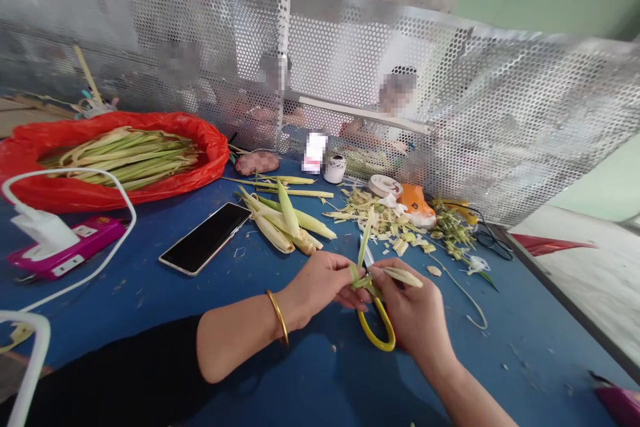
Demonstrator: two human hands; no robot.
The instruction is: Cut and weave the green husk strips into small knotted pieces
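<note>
My left hand (320, 283) and my right hand (417, 313) meet over the blue table (280, 373), both pinching a folded green-yellow leaf strip (364, 265) that sticks up between them. Yellow-handled scissors (377, 330) hang in my right hand, blades pointing away from me. A gold bangle (277, 317) circles my left wrist. Just beyond my hands lies a small pile of folded leaf pieces (285, 220).
A red bag of leaf strips (113, 160) sits at the far left, a phone (206, 237) and a pink power strip with charger (60, 243) nearer. Leaf trimmings (390, 217), tape rolls (334, 168) and an orange object (416, 203) lie ahead. Perforated metal screen (450, 100) behind; people beyond it.
</note>
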